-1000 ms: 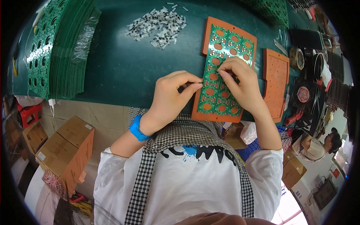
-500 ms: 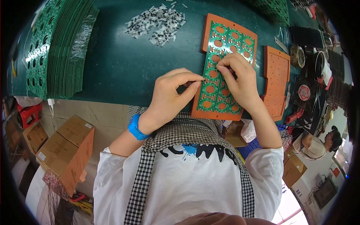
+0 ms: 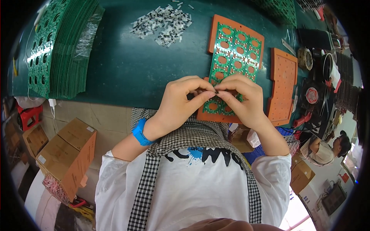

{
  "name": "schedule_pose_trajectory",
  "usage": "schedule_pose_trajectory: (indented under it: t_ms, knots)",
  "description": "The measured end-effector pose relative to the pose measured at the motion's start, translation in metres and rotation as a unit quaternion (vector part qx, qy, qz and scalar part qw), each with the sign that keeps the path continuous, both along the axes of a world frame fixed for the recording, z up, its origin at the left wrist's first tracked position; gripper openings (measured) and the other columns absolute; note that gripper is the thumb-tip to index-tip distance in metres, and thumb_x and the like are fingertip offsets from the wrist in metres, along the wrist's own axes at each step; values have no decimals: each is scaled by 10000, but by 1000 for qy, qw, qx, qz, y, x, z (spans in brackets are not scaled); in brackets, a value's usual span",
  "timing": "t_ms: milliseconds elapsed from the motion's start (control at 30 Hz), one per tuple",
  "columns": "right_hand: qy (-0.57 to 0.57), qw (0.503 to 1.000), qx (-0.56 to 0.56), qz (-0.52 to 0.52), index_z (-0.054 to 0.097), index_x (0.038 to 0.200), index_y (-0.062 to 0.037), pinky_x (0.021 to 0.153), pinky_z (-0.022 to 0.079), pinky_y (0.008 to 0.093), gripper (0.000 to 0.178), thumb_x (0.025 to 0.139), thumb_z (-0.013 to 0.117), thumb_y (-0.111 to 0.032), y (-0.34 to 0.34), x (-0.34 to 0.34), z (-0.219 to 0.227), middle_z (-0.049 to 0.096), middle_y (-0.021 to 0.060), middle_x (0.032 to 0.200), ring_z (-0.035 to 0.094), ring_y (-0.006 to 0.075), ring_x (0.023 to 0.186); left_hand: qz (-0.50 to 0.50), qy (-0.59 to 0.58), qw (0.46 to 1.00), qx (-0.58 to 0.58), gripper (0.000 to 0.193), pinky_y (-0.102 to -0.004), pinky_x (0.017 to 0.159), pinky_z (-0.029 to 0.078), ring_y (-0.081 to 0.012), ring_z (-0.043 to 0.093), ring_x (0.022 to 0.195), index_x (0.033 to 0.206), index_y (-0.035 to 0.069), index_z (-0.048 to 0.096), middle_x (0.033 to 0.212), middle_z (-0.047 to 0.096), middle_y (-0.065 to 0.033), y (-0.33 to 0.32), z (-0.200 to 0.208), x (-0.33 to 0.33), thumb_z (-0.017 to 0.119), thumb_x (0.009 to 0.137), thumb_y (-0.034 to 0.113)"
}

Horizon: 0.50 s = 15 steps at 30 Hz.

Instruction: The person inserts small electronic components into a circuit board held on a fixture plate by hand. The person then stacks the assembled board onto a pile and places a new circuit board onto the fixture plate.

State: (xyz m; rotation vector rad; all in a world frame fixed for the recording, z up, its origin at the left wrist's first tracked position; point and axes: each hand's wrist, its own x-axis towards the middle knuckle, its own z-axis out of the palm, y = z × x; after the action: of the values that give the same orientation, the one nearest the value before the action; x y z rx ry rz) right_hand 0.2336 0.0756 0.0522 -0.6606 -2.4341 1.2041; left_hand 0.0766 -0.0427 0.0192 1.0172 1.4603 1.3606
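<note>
A green circuit board panel (image 3: 230, 50) with rows of oval cut-outs lies on an orange fixture tray (image 3: 212, 35). Over its near left part, my left hand (image 3: 183, 96) and my right hand (image 3: 244, 98) meet fingertip to fingertip. Both hands pinch, with a tiny dark piece between the tips, too small to name. Which hand carries its weight I cannot tell. Farther left on the table is a loose pile of small clear-and-black parts (image 3: 163, 25).
Upright stacked green circuit boards (image 3: 69, 50) stand at the left table edge. A second orange tray (image 3: 283, 86) lies to the right, beside a tape roll (image 3: 306, 58) and a red-handled tool (image 3: 302, 120). Cardboard boxes (image 3: 65, 144) sit on the floor at left. Another person (image 3: 327, 148) is at far right.
My right hand has come nearer and left from the panel's middle to meet my left hand. My left hand has shifted slightly right and nearer; their fingertips now touch around the dark piece.
</note>
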Motion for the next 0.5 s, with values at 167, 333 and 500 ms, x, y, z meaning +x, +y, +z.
schedule_pose_trajectory:
  t_ms: [167, 333, 500]
  knots:
    - [-12, 988, -153, 29, 698, 910, -18, 573, 464, 227, 137, 776, 725, -27, 1, 8, 1, 672, 50, 847, 600, 106, 706, -13, 60, 998, 12, 78, -291, 555, 447, -169, 592, 631, 865, 13, 648, 763, 599, -84, -2, 1, 4, 681, 808, 54]
    - [-14, 929, -364, -68, 680, 928, 3, 627, 481, 231, 119, 816, 691, -38, 11, 11, -5, 665, 64, 863, 607, 108, 716, 8, 207, 973, 102, 75, -289, 553, 450, -197, 570, 615, 838, 19, 637, 759, 599, -84, 0, -5, 2, 687, 795, 54]
    - [-55, 997, 59, 11, 594, 865, -4, 661, 494, 339, 69, 812, 636, -11, 8, 1, -6, 599, 108, 841, 612, 270, 775, 56, 145, 988, 5, 66, -275, 545, 444, -171, 574, 623, 851, 14, 644, 757, 611, -74, 1, -4, -8, 678, 795, 22]
